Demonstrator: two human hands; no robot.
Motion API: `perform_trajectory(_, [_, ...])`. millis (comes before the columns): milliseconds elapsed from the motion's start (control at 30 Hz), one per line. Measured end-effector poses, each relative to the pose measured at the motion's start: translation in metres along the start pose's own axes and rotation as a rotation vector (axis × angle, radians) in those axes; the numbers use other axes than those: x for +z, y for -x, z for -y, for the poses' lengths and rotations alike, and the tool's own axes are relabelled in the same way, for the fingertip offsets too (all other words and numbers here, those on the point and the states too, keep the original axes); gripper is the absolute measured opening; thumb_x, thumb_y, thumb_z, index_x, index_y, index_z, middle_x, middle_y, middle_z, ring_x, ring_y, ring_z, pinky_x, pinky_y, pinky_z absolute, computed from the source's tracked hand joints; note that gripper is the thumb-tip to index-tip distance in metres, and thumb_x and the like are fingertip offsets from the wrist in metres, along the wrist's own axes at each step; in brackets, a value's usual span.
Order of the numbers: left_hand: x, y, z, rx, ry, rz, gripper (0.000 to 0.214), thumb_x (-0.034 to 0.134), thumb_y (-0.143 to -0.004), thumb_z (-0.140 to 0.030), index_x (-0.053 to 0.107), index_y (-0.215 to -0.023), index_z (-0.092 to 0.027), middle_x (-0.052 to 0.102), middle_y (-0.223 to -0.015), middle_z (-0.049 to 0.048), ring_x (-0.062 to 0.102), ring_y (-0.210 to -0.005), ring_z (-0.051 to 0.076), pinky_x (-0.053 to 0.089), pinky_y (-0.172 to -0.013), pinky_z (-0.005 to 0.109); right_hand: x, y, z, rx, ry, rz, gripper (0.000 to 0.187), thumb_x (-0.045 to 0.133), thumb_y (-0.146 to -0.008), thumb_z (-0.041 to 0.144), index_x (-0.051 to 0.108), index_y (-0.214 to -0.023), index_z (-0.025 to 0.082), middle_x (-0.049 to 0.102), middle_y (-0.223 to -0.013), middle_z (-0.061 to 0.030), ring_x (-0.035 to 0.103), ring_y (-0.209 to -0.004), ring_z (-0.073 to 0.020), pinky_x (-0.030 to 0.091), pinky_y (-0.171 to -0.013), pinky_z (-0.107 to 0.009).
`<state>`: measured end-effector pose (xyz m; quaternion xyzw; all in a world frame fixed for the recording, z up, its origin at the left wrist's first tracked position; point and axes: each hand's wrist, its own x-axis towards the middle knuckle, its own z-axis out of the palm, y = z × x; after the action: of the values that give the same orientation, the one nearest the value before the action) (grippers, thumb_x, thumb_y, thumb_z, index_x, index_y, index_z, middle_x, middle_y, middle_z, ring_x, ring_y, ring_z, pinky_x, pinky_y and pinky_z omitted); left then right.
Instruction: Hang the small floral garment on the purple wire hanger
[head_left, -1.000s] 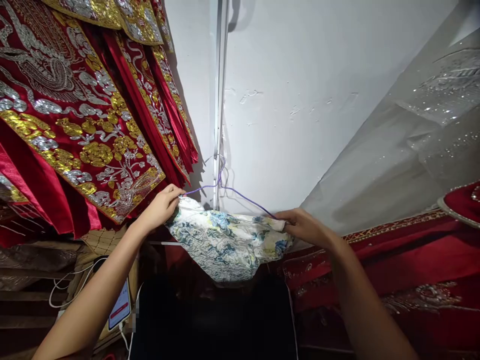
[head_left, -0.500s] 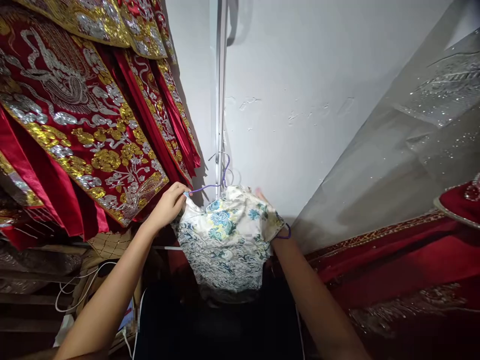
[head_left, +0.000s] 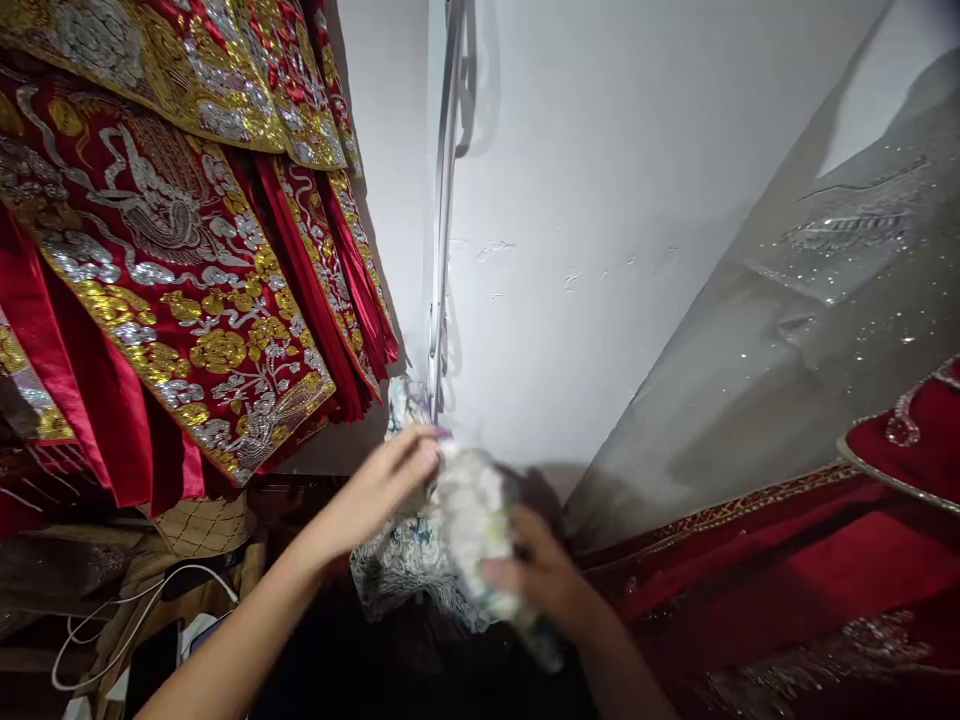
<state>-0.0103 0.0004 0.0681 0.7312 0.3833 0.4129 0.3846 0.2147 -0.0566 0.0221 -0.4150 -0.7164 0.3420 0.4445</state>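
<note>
A white shirt (head_left: pixel 472 520) with a blue, green and yellow floral print hangs bunched and tilted in front of me, partly smeared by motion. My left hand (head_left: pixel 394 485) is closed at its upper part, with a bit of purple hanger (head_left: pixel 442 433) at the fingertips. The rest of the hanger is hidden by cloth and hand. My right hand (head_left: pixel 536 570), blurred, grips the shirt's right side between thumb and fingers. Part of the print fabric also shows behind my left hand, beside the metal pole.
A metal pole (head_left: pixel 444 220) runs down the white wall (head_left: pixel 570 180). Red costumes (head_left: pixel 172 260) with gold and silver embroidery hang at left. Sparkly sheer fabric (head_left: pixel 795 330) and a red garment (head_left: pixel 765 590) are at right. A white cable (head_left: pixel 142 610) and a dark phone (head_left: pixel 150 665) lie lower left.
The shirt has gone from spread out on its hanger to bunched and lower. My left hand has moved right and down; my right hand has come out from behind the shirt and grips its side.
</note>
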Motion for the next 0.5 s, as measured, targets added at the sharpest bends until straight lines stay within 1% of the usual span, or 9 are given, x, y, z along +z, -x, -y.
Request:
perform_trajectory(100, [0.016, 0.032, -0.004, -0.128, 0.066, 0.187, 0.042, 0.060, -0.091, -0.037, 0.055, -0.132, -0.028, 0.064, -0.123, 0.0080, 0.059, -0.114, 0.025, 0.047, -0.096, 0.034, 0.025, 0.010, 0.021, -0.030, -0.089, 0.344, 0.041, 0.067, -0.081, 0.042, 0.065, -0.122, 0.049, 0.074, -0.105, 0.0052, 0.070, -0.091, -0.0261, 0.057, -0.085, -0.043])
perform_trajectory(133, [0.012, 0.039, -0.006, -0.153, 0.038, 0.212, 0.038, 0.060, -0.091, -0.035, 0.058, -0.128, -0.028, 0.065, -0.120, 0.0069, 0.060, -0.113, 0.025, 0.047, -0.096, 0.033, 0.025, 0.009, 0.020, -0.055, -0.098, 0.360, 0.035, 0.063, -0.086, 0.039, 0.067, -0.120, 0.048, 0.074, -0.105, 0.0045, 0.070, -0.093, -0.0250, 0.056, -0.088, -0.042])
perform_trajectory(200, [-0.008, 0.048, -0.008, -0.185, -0.040, 0.262, 0.025, 0.056, -0.093, -0.034, 0.064, -0.116, -0.029, 0.068, -0.111, 0.0047, 0.062, -0.107, 0.023, 0.047, -0.094, 0.031, 0.012, 0.001, 0.006, -0.105, -0.061, 0.166, 0.024, 0.056, -0.092, 0.035, 0.071, -0.111, 0.041, 0.073, -0.100, 0.0015, 0.069, -0.094, -0.0236, 0.054, -0.089, -0.040])
perform_trajectory(267, [-0.037, 0.050, -0.011, -0.187, -0.114, 0.302, 0.021, 0.052, -0.096, -0.035, 0.067, -0.109, -0.029, 0.070, -0.105, 0.0031, 0.064, -0.101, 0.022, 0.048, -0.092, 0.030, -0.009, -0.011, -0.021, -0.109, 0.056, -0.244, 0.022, 0.058, -0.091, 0.037, 0.070, -0.109, 0.035, 0.071, -0.106, -0.0023, 0.065, -0.103, -0.0248, 0.051, -0.094, -0.041])
perform_trajectory(300, [-0.052, 0.049, -0.012, -0.178, -0.140, 0.329, 0.022, 0.050, -0.097, -0.037, 0.069, -0.106, -0.029, 0.071, -0.102, 0.0027, 0.064, -0.098, 0.022, 0.048, -0.091, 0.029, -0.019, -0.017, -0.036, -0.085, 0.120, -0.389, 0.030, 0.062, -0.088, 0.041, 0.067, -0.117, 0.032, 0.067, -0.118, -0.0051, 0.061, -0.115, -0.0267, 0.048, -0.100, -0.043])
perform_trajectory(333, [-0.068, 0.047, -0.013, -0.165, -0.157, 0.358, 0.024, 0.048, -0.098, -0.038, 0.070, -0.103, -0.029, 0.071, -0.100, 0.0027, 0.065, -0.095, 0.021, 0.049, -0.088, 0.028, -0.027, -0.024, -0.049, -0.049, 0.158, -0.439, 0.040, 0.066, -0.084, 0.046, 0.065, -0.121, 0.029, 0.064, -0.125, -0.0074, 0.057, -0.121, -0.0285, 0.046, -0.102, -0.044])
perform_trajectory(367, [-0.081, 0.043, -0.013, -0.147, -0.174, 0.378, 0.026, 0.048, -0.098, -0.038, 0.071, -0.101, -0.029, 0.072, -0.098, 0.0029, 0.066, -0.092, 0.021, 0.050, -0.086, 0.028, -0.034, -0.030, -0.061, 0.012, 0.150, -0.407, 0.045, 0.067, -0.082, 0.053, 0.066, -0.118, 0.027, 0.065, -0.122, -0.0089, 0.058, -0.119, -0.0298, 0.048, -0.100, -0.044])
perform_trajectory(433, [-0.105, 0.034, -0.011, -0.103, -0.232, 0.349, 0.027, 0.048, -0.098, -0.039, 0.073, -0.100, -0.028, 0.073, -0.097, 0.0036, 0.066, -0.090, 0.022, 0.052, -0.083, 0.029, -0.040, -0.041, -0.075, 0.161, 0.018, -0.222, 0.047, 0.062, -0.081, 0.064, 0.071, -0.100, 0.022, 0.072, -0.100, -0.0092, 0.066, -0.099, -0.0301, 0.056, -0.083, -0.042])
perform_trajectory(500, [-0.121, 0.022, -0.006, -0.050, -0.324, 0.218, 0.028, 0.051, -0.096, -0.041, 0.073, -0.104, -0.026, 0.073, -0.100, 0.0046, 0.067, -0.093, 0.023, 0.053, -0.084, 0.030, -0.041, -0.052, -0.075, 0.294, -0.199, -0.091, 0.049, 0.055, -0.084, 0.068, 0.071, -0.083, 0.021, 0.072, -0.077, -0.0071, 0.069, -0.076, -0.0278, 0.057, -0.067, -0.039])
